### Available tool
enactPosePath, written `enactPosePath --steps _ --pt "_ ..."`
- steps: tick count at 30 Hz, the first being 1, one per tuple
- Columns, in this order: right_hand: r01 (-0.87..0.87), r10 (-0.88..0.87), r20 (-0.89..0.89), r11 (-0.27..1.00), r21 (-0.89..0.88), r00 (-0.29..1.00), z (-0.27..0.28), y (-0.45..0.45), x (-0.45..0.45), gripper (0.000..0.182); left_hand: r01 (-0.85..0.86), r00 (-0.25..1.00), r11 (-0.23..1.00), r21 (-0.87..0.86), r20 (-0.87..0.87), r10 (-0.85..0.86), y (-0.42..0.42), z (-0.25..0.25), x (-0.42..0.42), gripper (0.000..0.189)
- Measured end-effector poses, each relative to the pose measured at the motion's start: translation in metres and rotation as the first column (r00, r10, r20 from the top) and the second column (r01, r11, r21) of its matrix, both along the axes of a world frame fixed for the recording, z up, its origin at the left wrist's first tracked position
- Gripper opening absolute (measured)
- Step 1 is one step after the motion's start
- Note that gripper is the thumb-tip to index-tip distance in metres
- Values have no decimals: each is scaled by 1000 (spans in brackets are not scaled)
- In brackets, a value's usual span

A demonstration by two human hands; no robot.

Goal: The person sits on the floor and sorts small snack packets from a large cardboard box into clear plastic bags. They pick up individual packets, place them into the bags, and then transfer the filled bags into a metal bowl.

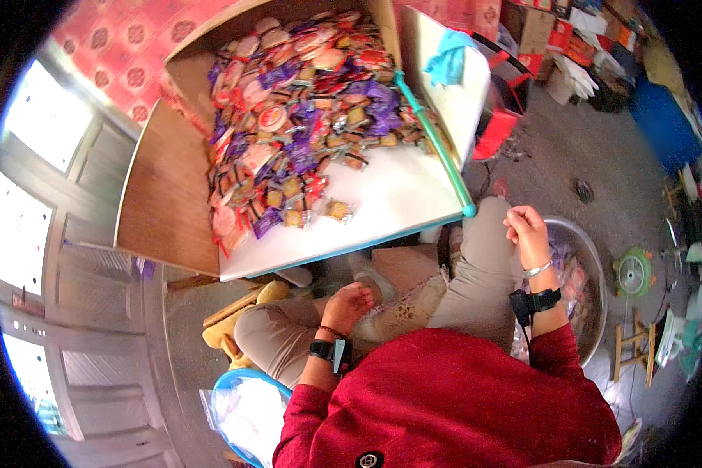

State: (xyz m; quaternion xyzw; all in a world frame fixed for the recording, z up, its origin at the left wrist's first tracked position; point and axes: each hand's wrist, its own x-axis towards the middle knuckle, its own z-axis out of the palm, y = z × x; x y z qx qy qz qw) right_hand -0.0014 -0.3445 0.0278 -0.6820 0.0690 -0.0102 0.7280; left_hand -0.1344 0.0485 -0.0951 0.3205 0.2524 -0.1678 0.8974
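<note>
My left hand (347, 305) rests over my lap with its fingers loosely curled; whether it holds anything cannot be told. My right hand (524, 227) is raised by my right knee, thumb and fingers drawn together, and no object shows clearly in it. In front of me a heap of small wrapped snacks (292, 128) in clear, purple and red packets fills the back and left of a white board (386, 199). A few packets lie apart near its front edge. Along the board's right side lies a green pole (441, 146).
Brown panels (164, 187) wall the heap. A light blue cloth (449, 57) hangs on the right panel. To my right stands a large metal basin (596, 281) with wrapped items; at my left is a blue tub (225, 383) with clear plastic bags. A green fan (633, 273) stands farther right.
</note>
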Motion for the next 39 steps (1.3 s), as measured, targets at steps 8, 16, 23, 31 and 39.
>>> enactPosePath --steps 8,16,23,31,39 --pt "-344 368 75 912 -224 927 -1 100 36 10 -86 996 983 161 11 85 -3 36 -13 20" --pt "-368 486 135 789 -492 863 -41 152 77 6 -215 977 930 297 61 206 6 68 -29 25" --pt "-301 477 189 766 -568 858 -79 156 93 10 -360 933 707 608 220 286 43 103 -65 17" --pt "-311 479 221 793 -523 850 -74 155 89 8 -137 957 53 989 118 267 109 127 -161 14" --pt "-324 490 204 782 -533 847 -74 153 91 10 516 842 -270 813 -425 332 126 128 -247 48"
